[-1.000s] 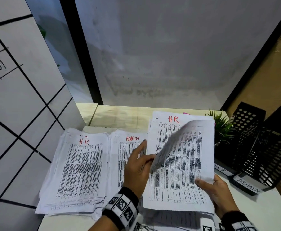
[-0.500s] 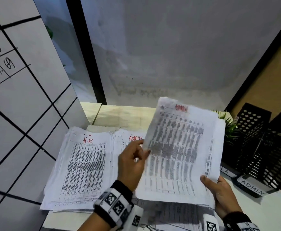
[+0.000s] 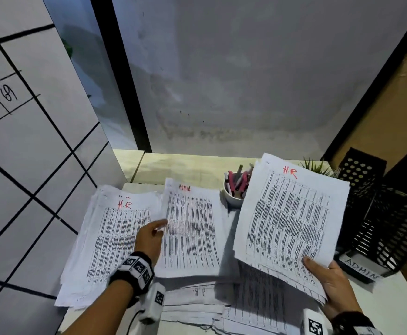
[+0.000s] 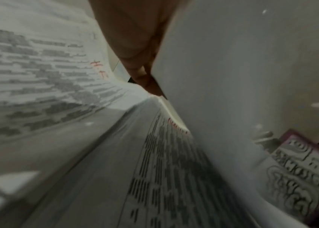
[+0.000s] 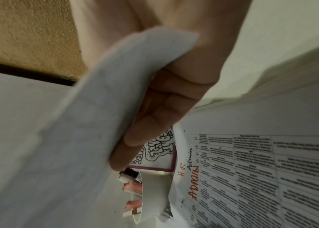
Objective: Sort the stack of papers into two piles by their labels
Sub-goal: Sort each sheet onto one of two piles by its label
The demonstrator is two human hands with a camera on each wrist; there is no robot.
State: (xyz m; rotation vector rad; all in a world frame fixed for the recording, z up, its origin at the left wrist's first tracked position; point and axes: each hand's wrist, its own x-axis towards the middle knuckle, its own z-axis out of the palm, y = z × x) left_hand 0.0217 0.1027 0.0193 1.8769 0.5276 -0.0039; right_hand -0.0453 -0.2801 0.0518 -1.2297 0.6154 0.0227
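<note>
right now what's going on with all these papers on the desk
A person is sorting printed sheets by the red handwritten labels. The left hand pinches the left edge of a white printed sheet marked ADMIN, over the ADMIN pile. Beside it on the left lies the white pile of sheets marked H.R. The right hand holds up the unsorted white stack, top sheet marked H.R, by its lower corner.

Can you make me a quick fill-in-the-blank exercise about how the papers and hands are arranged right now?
1. The left hand holds a sheet labelled ____.
2. The right hand holds a stack whose top sheet reads ____.
3. The white cup holds ____.
4. The leftmost pile is labelled ____.

Missing words: ADMIN; H.R; pens; H.R
</note>
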